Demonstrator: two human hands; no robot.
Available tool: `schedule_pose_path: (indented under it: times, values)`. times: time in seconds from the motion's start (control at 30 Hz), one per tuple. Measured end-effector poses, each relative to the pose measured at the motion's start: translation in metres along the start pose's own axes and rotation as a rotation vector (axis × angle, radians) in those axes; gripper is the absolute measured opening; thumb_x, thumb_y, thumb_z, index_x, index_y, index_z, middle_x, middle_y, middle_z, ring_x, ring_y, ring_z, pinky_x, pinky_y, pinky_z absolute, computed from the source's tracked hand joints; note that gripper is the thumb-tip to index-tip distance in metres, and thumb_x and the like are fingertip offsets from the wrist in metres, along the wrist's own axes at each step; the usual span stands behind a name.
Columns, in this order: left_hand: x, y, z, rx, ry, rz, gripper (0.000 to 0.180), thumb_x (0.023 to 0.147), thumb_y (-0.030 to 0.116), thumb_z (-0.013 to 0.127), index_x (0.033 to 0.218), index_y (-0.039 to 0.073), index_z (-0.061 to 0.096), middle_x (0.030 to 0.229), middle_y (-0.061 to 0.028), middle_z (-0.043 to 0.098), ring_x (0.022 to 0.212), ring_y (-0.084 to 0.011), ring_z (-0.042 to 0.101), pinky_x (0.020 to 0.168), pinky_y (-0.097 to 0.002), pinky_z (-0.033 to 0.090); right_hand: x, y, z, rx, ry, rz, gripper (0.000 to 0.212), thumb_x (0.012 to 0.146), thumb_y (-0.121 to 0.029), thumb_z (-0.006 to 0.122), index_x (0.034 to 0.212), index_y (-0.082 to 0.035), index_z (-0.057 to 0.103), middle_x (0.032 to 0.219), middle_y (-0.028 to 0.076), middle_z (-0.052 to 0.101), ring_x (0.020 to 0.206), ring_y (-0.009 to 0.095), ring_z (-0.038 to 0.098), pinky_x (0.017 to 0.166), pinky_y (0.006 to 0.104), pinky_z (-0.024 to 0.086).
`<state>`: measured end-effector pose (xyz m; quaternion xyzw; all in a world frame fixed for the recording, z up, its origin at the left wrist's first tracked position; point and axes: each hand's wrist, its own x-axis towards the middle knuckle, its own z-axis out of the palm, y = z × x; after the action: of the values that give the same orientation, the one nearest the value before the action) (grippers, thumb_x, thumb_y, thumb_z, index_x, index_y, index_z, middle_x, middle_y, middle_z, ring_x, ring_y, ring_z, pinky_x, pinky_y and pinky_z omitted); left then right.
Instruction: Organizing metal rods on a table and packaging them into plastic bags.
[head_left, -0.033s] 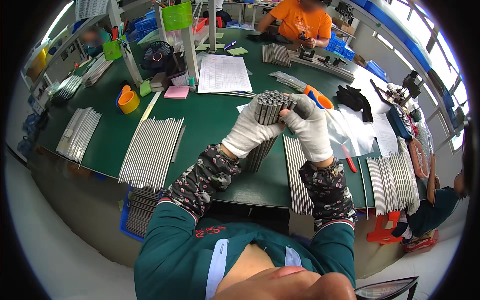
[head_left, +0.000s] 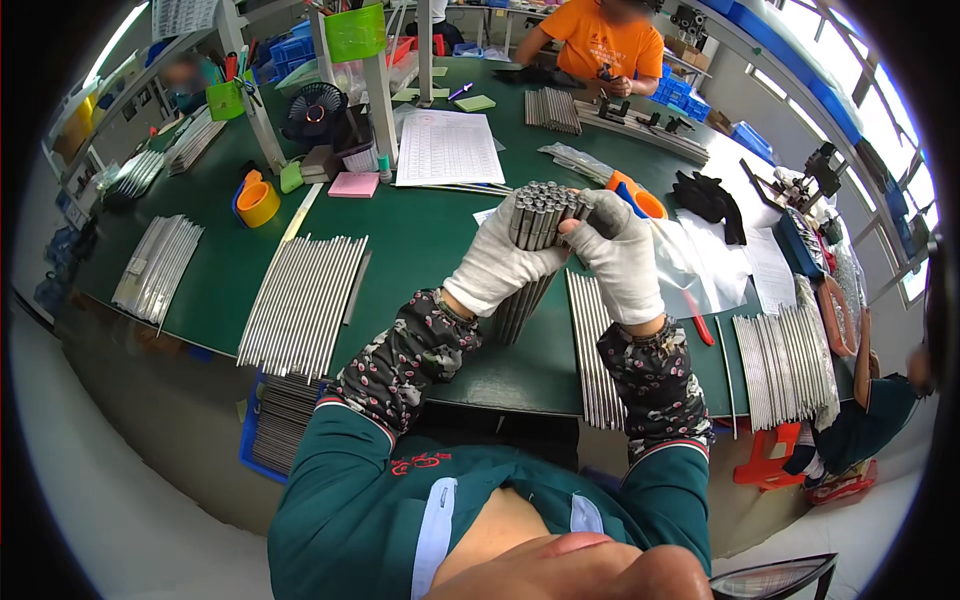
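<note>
Both my hands wear white gloves and hold a tight bundle of slim metal rods (head_left: 540,228) above the table. My left hand (head_left: 505,265) is wrapped round the bundle from the left. My right hand (head_left: 622,262) grips its right side near the top, thumb and curled fingers against the rod ends. The bundle is tilted, its round ends up and its lower part (head_left: 522,308) slanting down below my left hand. A row of rods (head_left: 597,345) lies on the table under my right wrist. Another row of rods (head_left: 303,300) lies to the left of my left forearm.
The green table (head_left: 420,265) also bears more rods at the left (head_left: 160,265) and right (head_left: 785,365), orange tape dispensers (head_left: 258,203), printed sheets (head_left: 450,145), black gloves (head_left: 710,200) and a red-handled tool (head_left: 699,318). A blue crate of rods (head_left: 290,425) stands below. Across sits a co-worker in orange (head_left: 605,45).
</note>
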<state>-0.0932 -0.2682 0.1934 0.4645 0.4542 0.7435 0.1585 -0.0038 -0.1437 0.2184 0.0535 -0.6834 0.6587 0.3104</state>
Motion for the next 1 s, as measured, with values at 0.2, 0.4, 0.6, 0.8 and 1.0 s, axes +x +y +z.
schedule_pose_path:
  times: [0.2, 0.4, 0.6, 0.8, 1.0]
  values:
    - [0.001, -0.011, -0.008, 0.248, 0.004, 0.057, 0.056, 0.077, -0.005, 0.071, 0.126, 0.005, 0.047, 0.121, -0.0043, 0.06, 0.111, -0.013, 0.059, 0.094, -0.0272, 0.048, 0.001, 0.005, 0.001, 0.028, 0.088, 0.023, 0.028, 0.077, -0.002, 0.077, 0.097, -0.002, 0.058, 0.082, -0.002, 0.056, 0.076, 0.006, 0.051, 0.069, 0.0205, 0.044]
    - [-0.002, -0.006, -0.005, -0.033, 0.026, -0.043, 0.058, 0.077, -0.006, 0.071, 0.127, 0.007, 0.047, 0.118, -0.004, 0.062, 0.108, -0.0126, 0.06, 0.094, -0.0274, 0.049, -0.001, -0.012, -0.005, 0.083, 0.015, 0.136, 0.019, 0.082, -0.003, 0.071, 0.093, -0.004, 0.056, 0.084, -0.003, 0.053, 0.076, 0.005, 0.05, 0.07, 0.0196, 0.042]
    - [0.001, 0.001, -0.004, 0.129, 0.0, 0.07, 0.054, 0.078, -0.005, 0.071, 0.127, 0.007, 0.05, 0.121, -0.0034, 0.062, 0.107, -0.0116, 0.061, 0.093, -0.0272, 0.049, 0.001, -0.011, -0.002, 0.093, 0.022, 0.075, 0.025, 0.083, -0.003, 0.069, 0.107, 0.0, 0.063, 0.085, -0.002, 0.058, 0.076, 0.006, 0.052, 0.07, 0.0206, 0.045]
    - [-0.001, -0.011, -0.01, 0.08, 0.02, 0.037, 0.05, 0.078, -0.004, 0.072, 0.124, 0.006, 0.055, 0.117, -0.002, 0.064, 0.102, -0.0107, 0.062, 0.091, -0.0268, 0.05, 0.003, 0.0, -0.004, 0.054, 0.108, 0.062, 0.021, 0.082, -0.003, 0.072, 0.102, 0.001, 0.064, 0.085, 0.0, 0.062, 0.073, 0.007, 0.055, 0.066, 0.0209, 0.046]
    - [-0.003, -0.009, -0.007, 0.094, 0.074, -0.013, 0.046, 0.078, -0.002, 0.074, 0.121, 0.006, 0.058, 0.11, -0.0022, 0.067, 0.101, -0.0112, 0.063, 0.09, -0.0274, 0.05, 0.007, 0.011, -0.007, 0.01, 0.125, -0.014, 0.028, 0.08, -0.006, 0.071, 0.107, -0.004, 0.062, 0.086, -0.002, 0.059, 0.076, 0.006, 0.054, 0.069, 0.0204, 0.043]
